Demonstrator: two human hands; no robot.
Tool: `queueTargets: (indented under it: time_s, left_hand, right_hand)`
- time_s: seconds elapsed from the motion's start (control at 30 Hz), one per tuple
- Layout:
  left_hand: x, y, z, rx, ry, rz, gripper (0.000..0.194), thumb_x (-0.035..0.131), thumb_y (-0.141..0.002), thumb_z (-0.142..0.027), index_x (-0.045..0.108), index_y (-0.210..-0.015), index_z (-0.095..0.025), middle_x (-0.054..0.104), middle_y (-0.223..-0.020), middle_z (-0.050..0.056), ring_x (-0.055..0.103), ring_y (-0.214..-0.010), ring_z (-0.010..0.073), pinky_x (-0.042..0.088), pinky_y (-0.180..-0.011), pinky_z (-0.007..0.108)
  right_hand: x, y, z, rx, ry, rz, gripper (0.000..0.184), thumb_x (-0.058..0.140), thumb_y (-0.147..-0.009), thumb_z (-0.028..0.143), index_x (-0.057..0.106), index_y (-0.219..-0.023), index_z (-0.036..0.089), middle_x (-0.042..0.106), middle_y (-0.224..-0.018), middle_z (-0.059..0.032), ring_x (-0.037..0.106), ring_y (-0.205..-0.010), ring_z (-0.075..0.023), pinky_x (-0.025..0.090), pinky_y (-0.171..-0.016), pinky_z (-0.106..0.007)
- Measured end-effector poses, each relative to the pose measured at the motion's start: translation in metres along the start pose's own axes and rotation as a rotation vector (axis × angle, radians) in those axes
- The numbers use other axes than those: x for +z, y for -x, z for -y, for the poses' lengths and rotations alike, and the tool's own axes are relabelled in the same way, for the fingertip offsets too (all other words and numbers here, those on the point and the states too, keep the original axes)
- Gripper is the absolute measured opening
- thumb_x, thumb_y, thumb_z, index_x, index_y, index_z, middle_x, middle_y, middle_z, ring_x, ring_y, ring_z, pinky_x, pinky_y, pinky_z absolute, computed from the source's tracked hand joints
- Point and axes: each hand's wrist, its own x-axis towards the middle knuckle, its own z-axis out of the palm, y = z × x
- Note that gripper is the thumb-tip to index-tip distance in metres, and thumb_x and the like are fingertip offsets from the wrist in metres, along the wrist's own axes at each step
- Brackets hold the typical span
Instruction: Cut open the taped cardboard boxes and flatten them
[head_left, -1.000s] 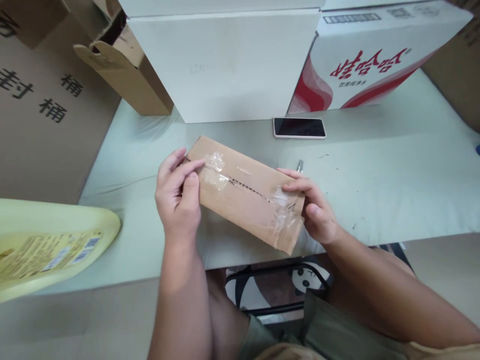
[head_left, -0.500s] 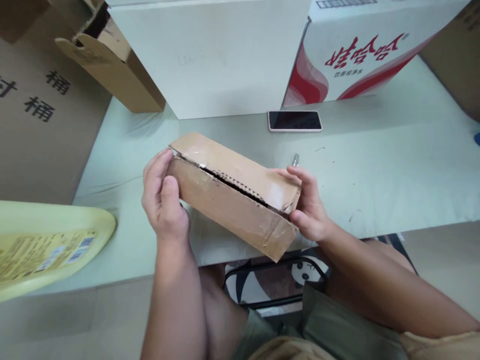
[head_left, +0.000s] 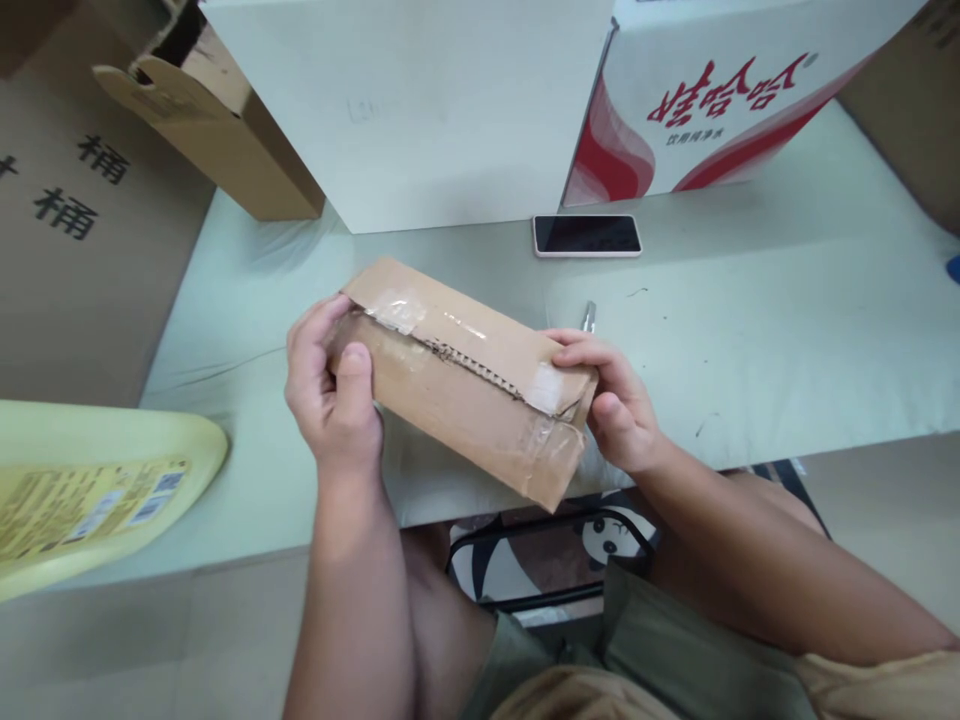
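Between my two hands is a small brown cardboard box [head_left: 457,385], tilted, its left end higher in view than its right. A ragged seam with torn corrugated edge runs along its middle, and shiny tape patches show near both ends. My left hand [head_left: 334,375] grips the left end, thumb on the near face and fingers round the far side. At the right end, my right hand [head_left: 611,400] holds the corner, with fingers on the top flap and the thumb by the end. Just beyond the right fingers lies a small metal piece [head_left: 589,316], partly hidden.
A phone [head_left: 587,235] lies on the pale green table cover [head_left: 780,330]. Behind stand a large white box [head_left: 450,120], a red-and-white carton [head_left: 697,130] and an open brown box [head_left: 255,150]. A yellow container [head_left: 112,490] is at the left.
The two sides of the seam have come closer together, and the dark gap has narrowed. The box has turned slightly to show more of its near face. My right fingers now rest on the flap.
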Motion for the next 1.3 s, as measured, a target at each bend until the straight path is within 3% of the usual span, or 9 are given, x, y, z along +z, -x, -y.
queueTargets:
  time_s: [0.17,0.3,0.57,0.8,1.07,1.3]
  left_hand:
    - [0.0,-0.003,0.003,0.112,-0.027,0.016,0.038,0.067,-0.085,-0.023,0.085,-0.118,-0.027,0.079,-0.128,0.003,0.071,-0.123,0.0235,0.052,-0.116,0.046]
    - [0.0,-0.004,0.003,0.12,-0.056,-0.003,0.038,0.065,-0.084,-0.021,0.086,-0.115,-0.027,0.078,-0.128,0.003,0.071,-0.122,0.0235,0.052,-0.116,0.049]
    - [0.003,-0.002,0.009,0.12,0.101,-0.066,0.036,0.065,-0.09,-0.032,0.08,-0.121,-0.021,0.079,-0.119,0.006,0.074,-0.112,0.025,0.056,-0.102,0.045]
    - [0.005,-0.001,0.002,0.105,0.15,-0.123,0.026,0.076,-0.082,-0.022,0.083,-0.107,-0.021,0.081,-0.102,0.003,0.074,-0.095,0.0181,0.053,-0.088,0.034]
    - [0.006,-0.003,0.001,0.117,0.173,-0.218,0.027,0.073,-0.074,-0.015,0.08,-0.1,-0.019,0.08,-0.097,0.002,0.076,-0.092,0.0189,0.056,-0.085,0.035]
    - [0.004,-0.004,-0.002,0.083,0.132,-0.148,0.02,0.073,-0.073,-0.014,0.084,-0.087,-0.023,0.08,-0.093,0.002,0.075,-0.097,0.0213,0.055,-0.097,0.041]
  right_hand:
    - [0.0,-0.002,0.002,0.013,0.001,0.004,0.025,0.067,-0.104,0.05,0.067,-0.12,0.031,0.07,-0.136,-0.009,0.069,-0.125,-0.0278,0.058,-0.105,-0.048]
    - [0.001,0.0,0.0,0.012,-0.046,0.004,0.021,0.067,-0.105,0.044,0.067,-0.122,0.032,0.069,-0.135,-0.0076,0.068,-0.124,-0.0263,0.056,-0.104,-0.045]
    - [0.003,0.008,-0.004,0.071,-0.213,-0.011,0.031,0.061,-0.106,0.052,0.065,-0.133,0.036,0.065,-0.139,-0.0051,0.064,-0.127,-0.0256,0.05,-0.111,-0.045]
    - [0.005,0.009,-0.005,0.094,-0.234,-0.016,0.031,0.061,-0.106,0.053,0.064,-0.131,0.036,0.065,-0.138,-0.0051,0.064,-0.125,-0.0252,0.052,-0.107,-0.043]
    - [0.006,0.008,-0.003,0.104,-0.22,-0.023,0.028,0.062,-0.106,0.051,0.063,-0.129,0.036,0.064,-0.136,-0.0045,0.064,-0.123,-0.0243,0.052,-0.105,-0.042]
    - [0.008,0.008,0.0,0.133,-0.163,-0.051,0.031,0.062,-0.104,0.056,0.061,-0.124,0.032,0.065,-0.133,-0.0067,0.065,-0.119,-0.0256,0.054,-0.102,-0.044]
